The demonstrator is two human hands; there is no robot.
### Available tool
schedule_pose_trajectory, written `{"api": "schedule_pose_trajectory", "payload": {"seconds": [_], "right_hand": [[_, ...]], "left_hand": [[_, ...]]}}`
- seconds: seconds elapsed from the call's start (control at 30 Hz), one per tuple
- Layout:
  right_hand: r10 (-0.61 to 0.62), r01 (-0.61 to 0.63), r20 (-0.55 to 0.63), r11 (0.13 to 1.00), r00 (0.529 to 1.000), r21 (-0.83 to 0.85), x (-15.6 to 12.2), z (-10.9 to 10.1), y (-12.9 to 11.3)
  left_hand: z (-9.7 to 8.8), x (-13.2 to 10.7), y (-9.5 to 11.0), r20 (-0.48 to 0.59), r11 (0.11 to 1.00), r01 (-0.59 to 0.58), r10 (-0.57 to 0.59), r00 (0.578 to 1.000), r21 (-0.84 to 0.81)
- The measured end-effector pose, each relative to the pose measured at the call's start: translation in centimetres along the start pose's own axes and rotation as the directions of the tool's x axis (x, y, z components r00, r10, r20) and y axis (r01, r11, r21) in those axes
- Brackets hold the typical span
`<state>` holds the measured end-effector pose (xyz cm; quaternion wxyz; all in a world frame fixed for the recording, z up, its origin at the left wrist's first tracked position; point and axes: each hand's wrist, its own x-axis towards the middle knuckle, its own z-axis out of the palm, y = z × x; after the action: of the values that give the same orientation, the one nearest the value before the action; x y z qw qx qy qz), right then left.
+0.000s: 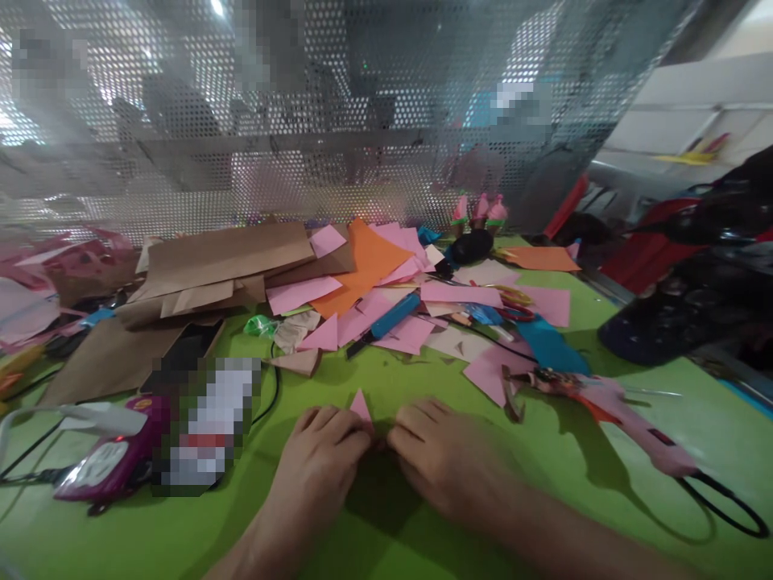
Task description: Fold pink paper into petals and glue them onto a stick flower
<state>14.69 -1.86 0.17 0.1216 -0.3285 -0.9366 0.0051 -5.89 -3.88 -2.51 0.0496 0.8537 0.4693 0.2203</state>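
Note:
Both my hands rest on the green table [423, 379] near the front edge, fingertips meeting in the middle. My left hand [320, 459] and my right hand [447, 459] have their fingers curled down and pressed on a small pink paper piece [361, 407]. Only its pointed tip sticks up between the fingers; the rest is hidden under them. A pink glue gun [604, 411] lies to the right of my right hand, with its black cord trailing to the front right.
A heap of pink, orange and brown paper [338, 274] covers the back of the table, with a blue utility knife [390, 318] and scissors [510, 302] in it. A magenta device [114, 459] with cables lies at the left. A perforated metal screen [362, 121] stands behind. Dark bags [694, 298] sit at the right.

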Motion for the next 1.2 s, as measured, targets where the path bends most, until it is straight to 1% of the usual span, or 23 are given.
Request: {"api": "schedule_pose_trajectory", "payload": {"seconds": [0.13,0.23,0.37,0.47,0.53,0.63,0.77,0.97,1.03,1.1,1.2], "right_hand": [[0.015,-0.015,-0.038,1.0,0.999,0.007,-0.2,0.1,-0.1],[-0.019,0.021,-0.087,1.0,0.996,0.016,-0.4,0.5,0.0],[-0.064,0.061,-0.132,0.998,0.989,-0.027,-0.4,1.4,0.2],[-0.074,0.063,-0.166,0.996,0.983,-0.069,-0.3,1.8,0.1],[-0.08,0.064,-0.179,0.994,0.981,-0.092,-0.1,1.9,0.1],[-0.09,0.07,-0.178,0.991,0.98,-0.117,0.2,1.8,-0.1],[-0.078,0.06,-0.138,0.99,0.987,-0.127,0.4,1.6,-0.1],[-0.054,0.043,-0.085,0.991,0.995,-0.13,0.3,1.5,0.1],[-0.05,0.036,-0.111,0.991,0.993,-0.126,0.3,1.4,0.2],[-0.017,0.005,-0.139,0.996,0.99,-0.088,0.3,1.2,0.2],[0.02,-0.023,-0.137,0.999,0.99,-0.023,0.3,1.0,0.2]], "left_hand": [[0.2,-0.1,0.1,-0.021,0.999,-0.007,0.008,1.0,0.041],[0.1,0.1,0.2,-0.001,0.999,0.019,-0.019,1.0,0.041],[-0.5,0.7,0.2,0.075,0.994,0.094,-0.09,0.993,-0.052],[-1.1,1.3,0.1,0.093,0.98,0.14,-0.128,0.987,-0.141],[-1.3,1.6,0.0,0.091,0.976,0.149,-0.136,0.987,-0.158],[-1.3,1.5,-0.2,0.058,0.984,0.12,-0.113,0.992,-0.131],[-1.3,0.9,-0.4,0.014,0.995,0.06,-0.059,0.998,-0.085],[-1.1,0.2,-0.9,-0.042,0.997,-0.028,0.031,0.999,0.067],[-0.9,0.1,-1.0,-0.044,0.997,-0.027,0.03,0.999,0.07],[-0.8,0.1,-1.2,-0.032,0.998,-0.022,0.024,0.999,0.058],[-0.8,0.3,-1.2,-0.003,0.998,-0.006,0.007,1.0,0.055]]}}
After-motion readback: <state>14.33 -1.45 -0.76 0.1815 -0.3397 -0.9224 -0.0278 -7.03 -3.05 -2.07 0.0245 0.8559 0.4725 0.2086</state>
